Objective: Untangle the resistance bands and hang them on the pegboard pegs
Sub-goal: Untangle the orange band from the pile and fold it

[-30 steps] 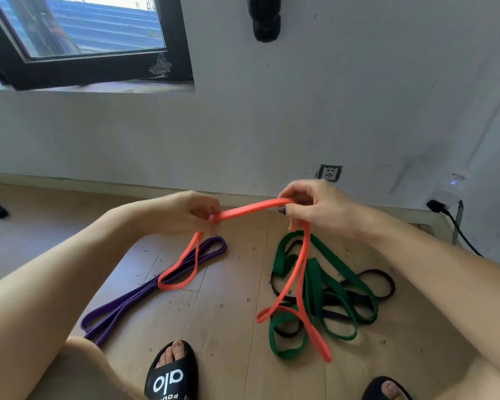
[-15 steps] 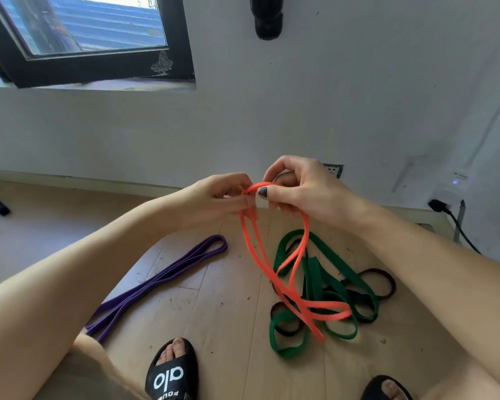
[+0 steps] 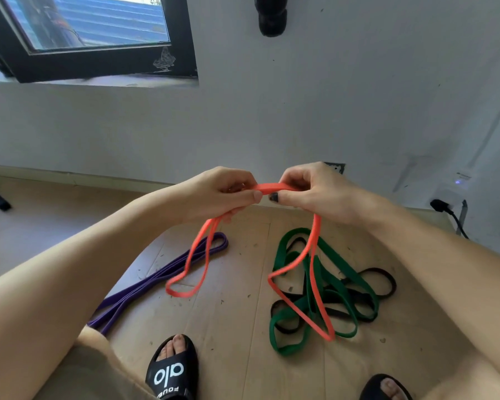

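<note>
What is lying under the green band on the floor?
A black band is tangled under the green band, its loops poking out on the right and lower left, on the wooden floor. How the two interlace beneath the green strands is covered.

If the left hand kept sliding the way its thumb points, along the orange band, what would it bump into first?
Most likely the right hand. The left hand grips the flat orange rubber resistance band with its thumb aimed right; only a short bare stretch of band separates the two thumbs. Depth looks about equal.

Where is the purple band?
The purple band lies on the wooden floor, left of the orange band held up in both hands.
</note>
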The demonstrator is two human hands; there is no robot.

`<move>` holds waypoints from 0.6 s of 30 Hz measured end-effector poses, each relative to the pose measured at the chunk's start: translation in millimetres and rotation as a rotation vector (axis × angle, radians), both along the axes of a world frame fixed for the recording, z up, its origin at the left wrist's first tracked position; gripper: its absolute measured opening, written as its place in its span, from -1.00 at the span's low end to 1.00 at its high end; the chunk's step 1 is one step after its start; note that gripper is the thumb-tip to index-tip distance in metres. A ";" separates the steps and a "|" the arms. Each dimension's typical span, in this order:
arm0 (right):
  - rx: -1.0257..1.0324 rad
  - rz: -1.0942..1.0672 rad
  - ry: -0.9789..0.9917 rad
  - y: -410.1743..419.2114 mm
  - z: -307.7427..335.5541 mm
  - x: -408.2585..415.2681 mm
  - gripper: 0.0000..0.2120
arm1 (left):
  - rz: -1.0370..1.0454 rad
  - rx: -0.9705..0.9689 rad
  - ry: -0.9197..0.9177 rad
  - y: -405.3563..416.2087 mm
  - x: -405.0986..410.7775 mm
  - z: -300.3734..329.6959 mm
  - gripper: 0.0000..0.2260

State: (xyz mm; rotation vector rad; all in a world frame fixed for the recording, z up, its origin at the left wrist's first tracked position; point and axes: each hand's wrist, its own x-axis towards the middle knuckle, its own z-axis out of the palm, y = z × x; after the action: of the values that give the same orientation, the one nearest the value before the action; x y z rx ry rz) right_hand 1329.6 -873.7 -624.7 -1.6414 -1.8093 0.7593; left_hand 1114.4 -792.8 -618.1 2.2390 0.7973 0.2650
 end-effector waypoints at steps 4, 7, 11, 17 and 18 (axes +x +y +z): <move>-0.012 0.003 0.035 -1.6 4.5 -5.5 -0.81 | -0.012 -0.016 0.018 -3.3 -1.5 -2.9 -0.83; -0.010 0.027 0.141 -2.2 11.2 -11.6 -0.80 | -0.025 -0.067 -0.007 -2.2 -3.3 -5.3 -0.86; 0.010 0.071 0.029 -1.1 13.2 -12.0 -0.88 | -0.057 0.060 0.081 5.8 -13.4 -2.9 -0.79; -0.081 0.073 -0.023 -3.1 11.9 -6.4 -0.94 | -0.026 0.029 0.161 15.8 -27.7 -8.0 -0.81; -0.071 0.075 -0.003 -3.5 11.9 -7.4 -0.92 | -0.026 0.010 0.158 15.0 -26.5 -9.4 -0.83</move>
State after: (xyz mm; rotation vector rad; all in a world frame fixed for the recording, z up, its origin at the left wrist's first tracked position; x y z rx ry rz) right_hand 1322.2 -877.2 -612.8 -1.6277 -1.8744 0.8634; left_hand 1087.9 -777.8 -627.5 2.2989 0.8507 0.0804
